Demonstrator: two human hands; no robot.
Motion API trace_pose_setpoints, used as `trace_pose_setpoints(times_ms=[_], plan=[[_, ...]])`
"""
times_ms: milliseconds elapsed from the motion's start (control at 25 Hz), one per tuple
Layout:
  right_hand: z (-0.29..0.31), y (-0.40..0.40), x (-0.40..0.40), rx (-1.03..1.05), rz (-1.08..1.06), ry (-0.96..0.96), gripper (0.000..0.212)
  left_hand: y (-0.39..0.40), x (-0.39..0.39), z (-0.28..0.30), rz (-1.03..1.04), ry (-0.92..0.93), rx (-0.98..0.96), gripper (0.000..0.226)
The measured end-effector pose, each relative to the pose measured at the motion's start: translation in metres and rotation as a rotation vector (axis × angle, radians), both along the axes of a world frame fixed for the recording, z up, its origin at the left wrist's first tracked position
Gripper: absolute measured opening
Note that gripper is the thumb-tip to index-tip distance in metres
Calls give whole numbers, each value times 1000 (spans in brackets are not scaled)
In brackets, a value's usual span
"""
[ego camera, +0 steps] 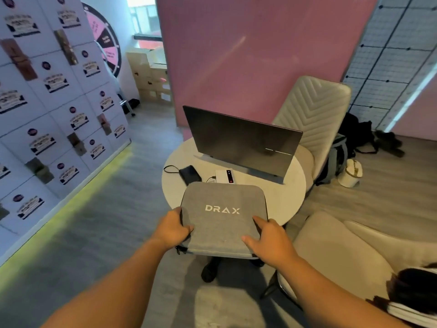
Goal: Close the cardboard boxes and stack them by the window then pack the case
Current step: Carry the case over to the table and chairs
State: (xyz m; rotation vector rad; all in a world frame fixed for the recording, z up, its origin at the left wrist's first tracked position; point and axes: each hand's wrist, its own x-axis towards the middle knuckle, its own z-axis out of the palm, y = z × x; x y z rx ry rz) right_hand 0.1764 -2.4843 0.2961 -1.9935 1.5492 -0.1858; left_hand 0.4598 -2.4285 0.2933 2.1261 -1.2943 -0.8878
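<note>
A grey fabric case (223,216) marked DRAX lies closed on the near edge of a round white table (283,197), partly overhanging it. My left hand (173,229) grips the case's left side, fingers curled round the edge. On the case's right side my right hand (268,239) holds on, thumb and forefinger lying on the lid. Cardboard boxes (151,76) stand stacked far back by the window (144,17), the top one with flaps up.
On the table stand an open dark laptop (241,140), a black power bank (190,174) with cable, and a white device (225,176). Cream chairs (314,114) flank the table at right. A pink partition (248,55) rises behind. White lockers (52,102) line the left wall.
</note>
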Motion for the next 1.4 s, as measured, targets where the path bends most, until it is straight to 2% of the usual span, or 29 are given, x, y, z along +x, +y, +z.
trace_pose_setpoints(times_ms=[320,560,880,1000,1160,1240,1320,1400], plan=[[-4,-7,44,-43,-183,15,71,-56,46,-10,-151,-18,-2,41],[-7,-14,44,-37,-203,1,76,-70,51,-13,-166,12,-20,41],[-9,-15,43,-48,-170,5,74,-79,47,-15,-163,-37,25,41],[-6,-14,37,-23,-142,12,73,-74,41,-13,-121,-103,-1,28],[17,-23,41,-166,-126,97,56,-73,35,15,-52,-186,-46,7],[44,-31,51,-198,-145,-3,49,-76,31,42,-10,-106,-100,12],[78,-37,66,-169,-175,-183,45,-76,27,82,47,3,-197,17],[119,-51,83,-157,-201,-334,60,-86,25,128,72,78,-309,23]])
